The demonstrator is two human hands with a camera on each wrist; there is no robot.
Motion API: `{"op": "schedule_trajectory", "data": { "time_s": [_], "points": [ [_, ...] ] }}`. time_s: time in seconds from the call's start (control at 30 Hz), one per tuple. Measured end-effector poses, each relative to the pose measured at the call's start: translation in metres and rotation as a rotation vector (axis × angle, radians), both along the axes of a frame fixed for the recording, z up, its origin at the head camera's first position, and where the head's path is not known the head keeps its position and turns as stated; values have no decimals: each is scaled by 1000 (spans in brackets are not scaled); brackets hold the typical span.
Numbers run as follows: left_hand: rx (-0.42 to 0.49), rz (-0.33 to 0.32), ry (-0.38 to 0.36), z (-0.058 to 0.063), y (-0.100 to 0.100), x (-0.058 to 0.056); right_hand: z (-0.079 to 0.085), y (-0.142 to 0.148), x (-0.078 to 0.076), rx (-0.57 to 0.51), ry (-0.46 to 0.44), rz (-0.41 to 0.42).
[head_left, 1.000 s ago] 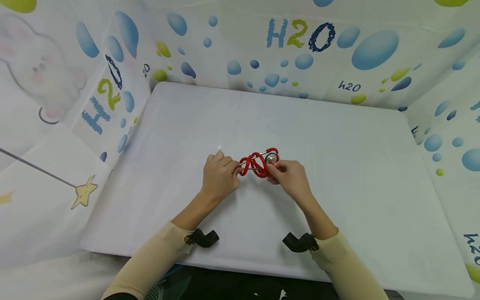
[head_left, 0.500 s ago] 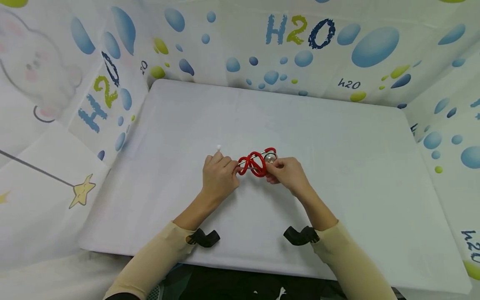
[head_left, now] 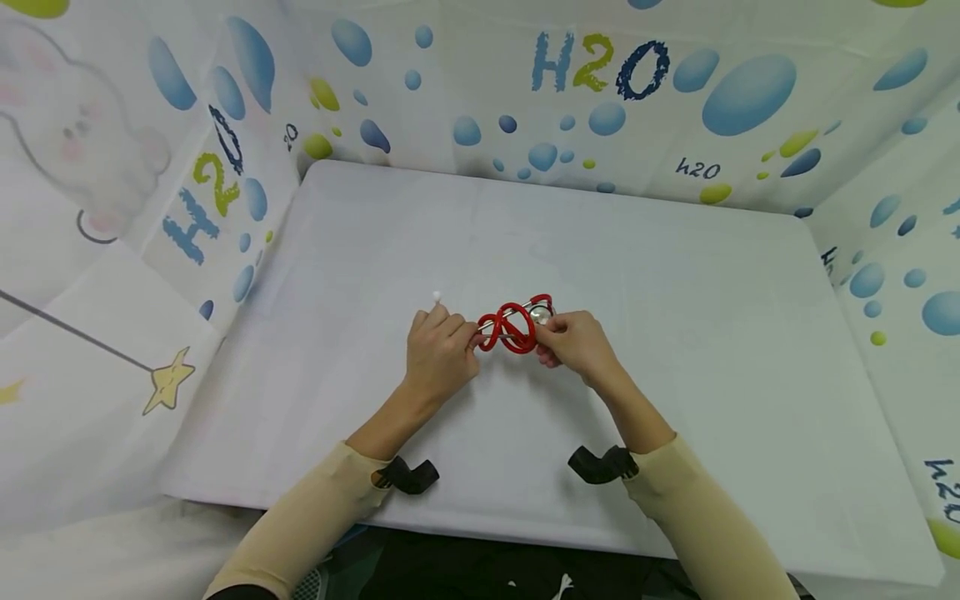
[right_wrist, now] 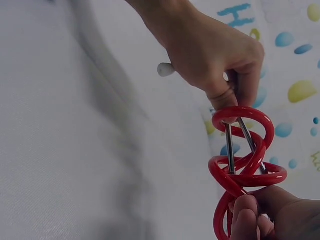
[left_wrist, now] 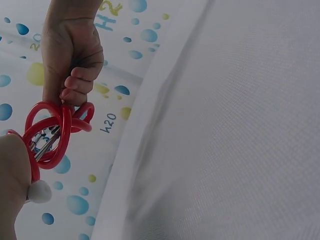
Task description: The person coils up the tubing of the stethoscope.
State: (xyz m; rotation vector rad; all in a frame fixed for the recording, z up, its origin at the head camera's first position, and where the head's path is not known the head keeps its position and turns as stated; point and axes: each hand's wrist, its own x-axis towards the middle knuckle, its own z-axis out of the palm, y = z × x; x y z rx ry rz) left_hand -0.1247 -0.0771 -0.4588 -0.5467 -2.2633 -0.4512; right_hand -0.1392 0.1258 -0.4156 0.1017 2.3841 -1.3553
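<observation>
A stethoscope of glossy red tubing [right_wrist: 256,179], coiled in overlapping loops around slim, shiny metal ear tubes [right_wrist: 230,150], is being held above a bench covered in smooth white cloth [head_left: 712,333]. The left hand [head_left: 440,357] is keeping a closed grip on the ear-tube end, a rounded white ear tip [head_left: 437,297] poking out; the right hand [head_left: 582,343], grip closed, is pinching tubing beside the round silver chest piece [head_left: 540,314].

The right hand [head_left: 576,340] and its black wrist mount [head_left: 602,465] have shifted slightly toward the far edge of the bench [head_left: 720,350]; the hand now appears to overlap slightly more of the metal chest piece [head_left: 539,314].
</observation>
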Motion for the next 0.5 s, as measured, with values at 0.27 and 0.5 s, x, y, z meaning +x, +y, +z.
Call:
{"op": "schedule_trajectory", "data": {
  "time_s": [0.27,0.5],
  "points": [
    [-9,-37,28,0,1,0,-1,4,0,69,60,14],
    [-18,-51,33,-1,2,1,-5,4,3,84,116,-15]
  ]
}}
